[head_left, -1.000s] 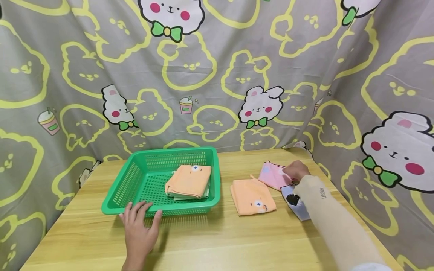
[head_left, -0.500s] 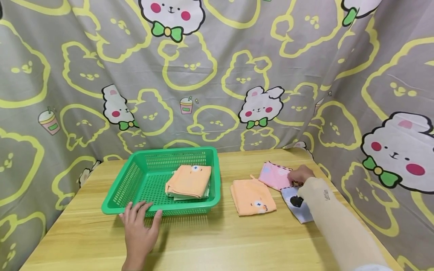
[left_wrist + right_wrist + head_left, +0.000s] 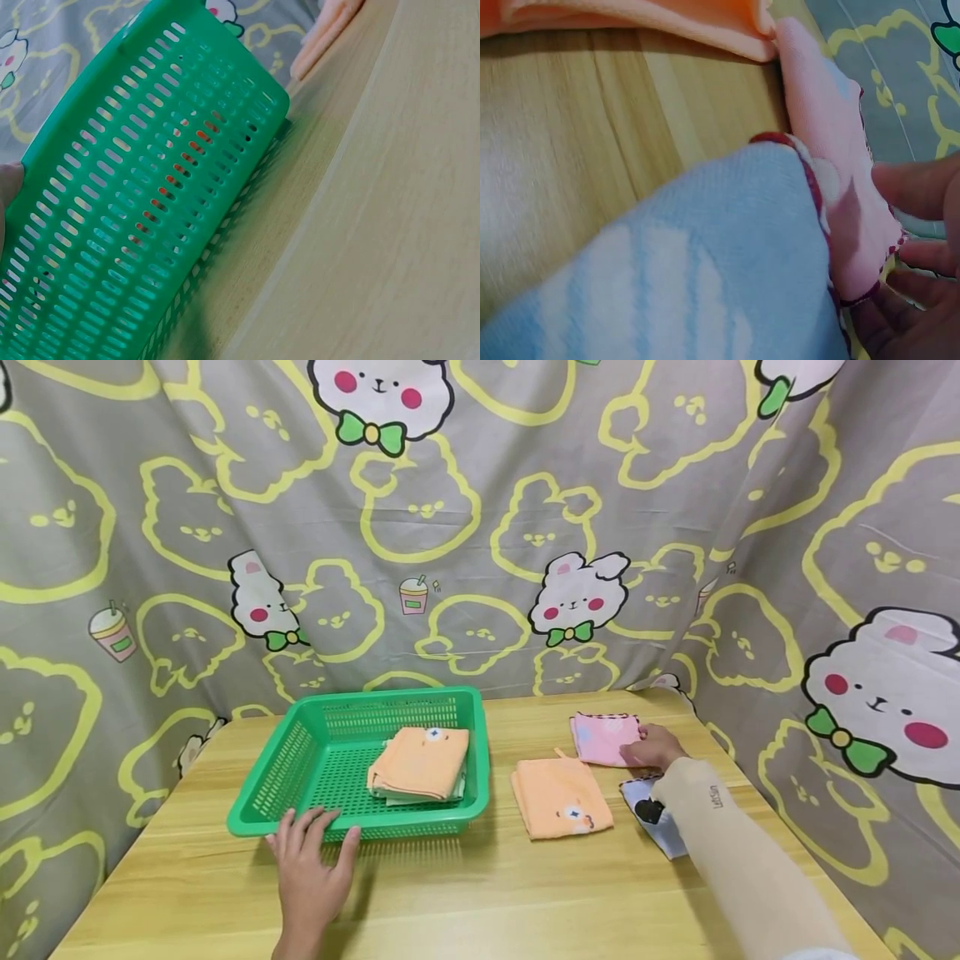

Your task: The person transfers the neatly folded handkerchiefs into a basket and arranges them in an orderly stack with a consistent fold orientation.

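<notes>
My right hand (image 3: pixel 654 747) pinches the right edge of a folded pink towel (image 3: pixel 603 739) at the back right of the table. In the right wrist view, thumb and fingers meet at the pink towel's dark red trim. Partly under my forearm lies a folded blue towel (image 3: pixel 669 839) with a black patch. A folded orange towel (image 3: pixel 558 789) with a small face on it lies left of both. My left hand (image 3: pixel 311 877) rests on the front rim of a green plastic basket (image 3: pixel 360 820), fingers over the edge and thumb spread outside.
Inside the basket, at its right side, sits another folded orange towel (image 3: pixel 423 764) on top of a pale one. A grey patterned curtain (image 3: pixel 465 568) hangs behind and beside the wooden table (image 3: pixel 465 902).
The pink towel has turned so that its trimmed edge faces the back, and it lies farther from the blue towel. My right hand has shifted slightly left. The left hand stays on the basket.
</notes>
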`<action>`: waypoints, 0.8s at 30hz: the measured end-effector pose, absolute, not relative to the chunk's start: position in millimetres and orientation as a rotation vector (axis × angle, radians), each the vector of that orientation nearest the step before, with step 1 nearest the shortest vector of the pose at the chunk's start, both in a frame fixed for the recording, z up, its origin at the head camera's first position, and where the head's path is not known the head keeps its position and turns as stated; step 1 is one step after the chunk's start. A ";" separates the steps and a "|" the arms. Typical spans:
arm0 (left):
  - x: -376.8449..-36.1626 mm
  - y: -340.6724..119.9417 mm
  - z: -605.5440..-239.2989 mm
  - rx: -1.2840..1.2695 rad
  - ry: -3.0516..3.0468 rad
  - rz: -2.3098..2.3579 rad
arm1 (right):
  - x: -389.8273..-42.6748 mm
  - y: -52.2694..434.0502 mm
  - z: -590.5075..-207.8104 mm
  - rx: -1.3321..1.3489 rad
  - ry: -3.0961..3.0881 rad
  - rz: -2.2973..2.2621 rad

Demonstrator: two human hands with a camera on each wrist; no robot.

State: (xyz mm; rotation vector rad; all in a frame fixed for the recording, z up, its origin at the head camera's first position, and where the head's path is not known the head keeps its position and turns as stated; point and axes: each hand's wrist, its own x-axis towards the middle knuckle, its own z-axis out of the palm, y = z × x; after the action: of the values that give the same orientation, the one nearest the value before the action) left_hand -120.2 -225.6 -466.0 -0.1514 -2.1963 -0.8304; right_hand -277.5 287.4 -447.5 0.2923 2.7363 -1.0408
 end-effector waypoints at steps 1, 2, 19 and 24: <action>-120.3 -225.7 -466.3 -0.151 -2.198 -0.829 | -278.2 286.9 -448.3 0.283 2.743 -1.042; -120.4 -225.7 -466.5 -0.152 -2.198 -0.828 | -278.7 286.4 -448.9 0.278 2.750 -1.048; -121.2 -225.8 -467.6 -0.163 -2.191 -0.825 | -278.1 278.3 -445.8 0.334 2.842 -0.718; -120.7 -226.2 -467.4 -0.167 -2.187 -0.822 | -282.6 268.2 -443.9 0.417 2.545 -1.086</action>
State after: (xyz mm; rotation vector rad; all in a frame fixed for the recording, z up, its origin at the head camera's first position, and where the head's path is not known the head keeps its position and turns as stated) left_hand -120.7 -226.2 -467.4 -0.1666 -2.1867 -0.8217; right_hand -282.6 268.2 -443.9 0.4171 2.5446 -1.0861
